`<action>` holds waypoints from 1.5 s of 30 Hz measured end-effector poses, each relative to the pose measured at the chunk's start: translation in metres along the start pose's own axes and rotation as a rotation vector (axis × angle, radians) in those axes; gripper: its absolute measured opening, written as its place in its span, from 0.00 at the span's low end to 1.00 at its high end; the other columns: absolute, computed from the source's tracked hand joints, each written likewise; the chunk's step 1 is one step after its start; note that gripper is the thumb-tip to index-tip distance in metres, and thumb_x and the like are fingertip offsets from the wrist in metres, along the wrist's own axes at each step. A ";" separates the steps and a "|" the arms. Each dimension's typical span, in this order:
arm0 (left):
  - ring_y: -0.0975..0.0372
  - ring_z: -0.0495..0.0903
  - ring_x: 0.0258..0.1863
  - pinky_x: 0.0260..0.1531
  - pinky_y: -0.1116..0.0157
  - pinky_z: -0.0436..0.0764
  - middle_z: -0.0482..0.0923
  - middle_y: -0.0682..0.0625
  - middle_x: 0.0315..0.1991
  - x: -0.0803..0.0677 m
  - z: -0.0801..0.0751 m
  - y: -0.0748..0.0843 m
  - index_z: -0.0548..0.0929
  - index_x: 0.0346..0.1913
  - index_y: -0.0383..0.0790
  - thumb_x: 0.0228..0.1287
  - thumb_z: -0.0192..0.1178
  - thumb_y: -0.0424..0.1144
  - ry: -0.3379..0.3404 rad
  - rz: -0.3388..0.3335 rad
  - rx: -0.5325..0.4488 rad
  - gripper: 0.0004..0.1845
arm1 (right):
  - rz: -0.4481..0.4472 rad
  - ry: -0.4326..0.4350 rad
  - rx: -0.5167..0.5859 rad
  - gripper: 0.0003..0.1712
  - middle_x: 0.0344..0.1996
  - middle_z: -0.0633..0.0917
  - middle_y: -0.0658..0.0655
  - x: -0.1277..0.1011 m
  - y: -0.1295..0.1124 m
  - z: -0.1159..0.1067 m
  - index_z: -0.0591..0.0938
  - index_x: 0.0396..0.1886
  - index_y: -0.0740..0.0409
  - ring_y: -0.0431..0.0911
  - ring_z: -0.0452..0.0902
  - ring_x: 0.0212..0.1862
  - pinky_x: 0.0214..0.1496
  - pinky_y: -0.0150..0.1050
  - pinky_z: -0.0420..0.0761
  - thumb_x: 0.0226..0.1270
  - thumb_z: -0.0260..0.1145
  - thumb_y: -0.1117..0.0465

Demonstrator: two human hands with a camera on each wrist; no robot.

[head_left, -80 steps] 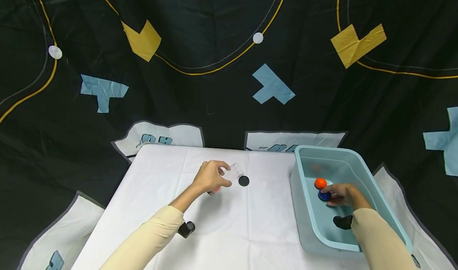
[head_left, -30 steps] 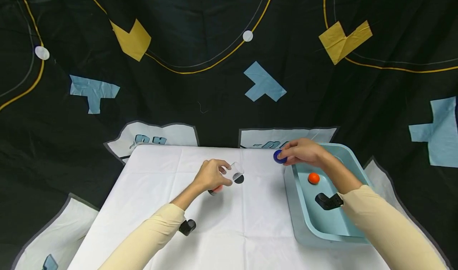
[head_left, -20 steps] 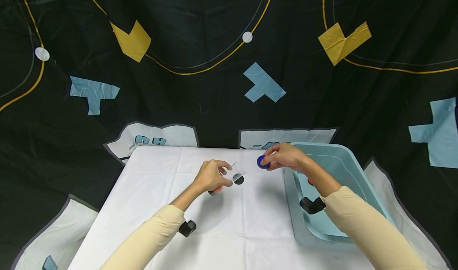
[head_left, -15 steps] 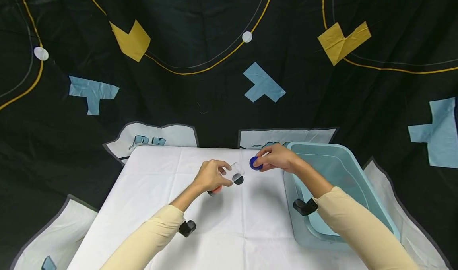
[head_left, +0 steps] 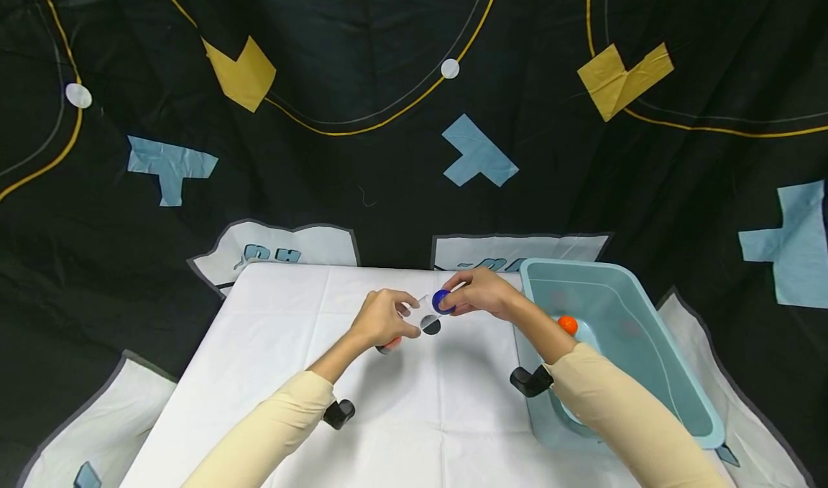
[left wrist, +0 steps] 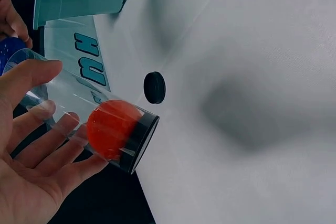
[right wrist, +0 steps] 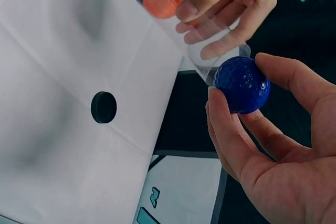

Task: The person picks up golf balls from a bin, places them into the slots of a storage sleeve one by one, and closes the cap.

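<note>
My right hand point(head_left: 481, 297), pinching the dimpled blue ball point(right wrist: 241, 85), has carried it from the teal plastic bin point(head_left: 673, 373) at lower right to the mouth of the clear plastic tube point(left wrist: 79, 116), already holding an orange ball point(left wrist: 110, 129), which my left hand point(head_left: 382, 319) grips at frame centre, so insertion appears imminent.

Even, bright overhead lighting. The white tablecloth point(head_left: 420, 402) reads near-overexposed, while the black backdrop point(head_left: 362, 28) stays dark with faint sheen along its folds. Soft, diffuse shadows lie beneath both forearms in the head view and as grey patches in both wrist views. The head view shows wide-angle bowing toward its edges. The clear tube point(left wrist: 79, 114) carries thin glare streaks. Focus is sharp throughout; the left hand point(left wrist: 31, 182), close to the lens, is slightly soft.
</note>
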State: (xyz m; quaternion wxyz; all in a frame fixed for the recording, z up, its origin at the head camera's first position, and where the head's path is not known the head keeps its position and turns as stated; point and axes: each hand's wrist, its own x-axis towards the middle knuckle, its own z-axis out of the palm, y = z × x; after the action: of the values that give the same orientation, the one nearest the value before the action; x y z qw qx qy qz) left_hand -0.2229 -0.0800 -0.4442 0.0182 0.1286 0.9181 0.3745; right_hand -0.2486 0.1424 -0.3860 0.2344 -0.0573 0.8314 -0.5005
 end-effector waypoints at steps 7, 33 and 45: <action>0.60 0.87 0.36 0.39 0.62 0.83 0.90 0.48 0.36 0.001 0.001 0.003 0.90 0.42 0.48 0.38 0.81 0.40 -0.006 -0.003 -0.002 0.21 | 0.022 0.014 0.003 0.22 0.41 0.87 0.64 0.004 -0.001 0.007 0.84 0.48 0.67 0.51 0.89 0.39 0.50 0.44 0.87 0.54 0.78 0.64; 0.60 0.85 0.34 0.35 0.63 0.81 0.90 0.47 0.35 0.001 0.000 0.004 0.91 0.41 0.47 0.38 0.82 0.40 -0.011 -0.005 0.026 0.21 | 0.048 -0.043 0.015 0.24 0.44 0.86 0.63 0.007 0.001 0.012 0.83 0.52 0.66 0.52 0.89 0.41 0.51 0.45 0.87 0.56 0.77 0.64; 0.59 0.85 0.34 0.31 0.67 0.83 0.90 0.46 0.36 -0.004 -0.005 -0.003 0.90 0.46 0.42 0.41 0.81 0.37 -0.014 -0.055 -0.016 0.23 | 0.083 0.046 -0.090 0.29 0.55 0.85 0.62 -0.009 0.004 -0.041 0.82 0.57 0.61 0.53 0.85 0.49 0.56 0.46 0.85 0.58 0.77 0.54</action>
State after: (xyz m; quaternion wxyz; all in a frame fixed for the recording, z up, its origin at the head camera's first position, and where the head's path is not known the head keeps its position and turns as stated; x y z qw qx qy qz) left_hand -0.2204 -0.0870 -0.4432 0.0360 0.1058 0.9182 0.3801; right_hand -0.2583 0.1809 -0.3703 0.2331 -0.0218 0.8598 -0.4537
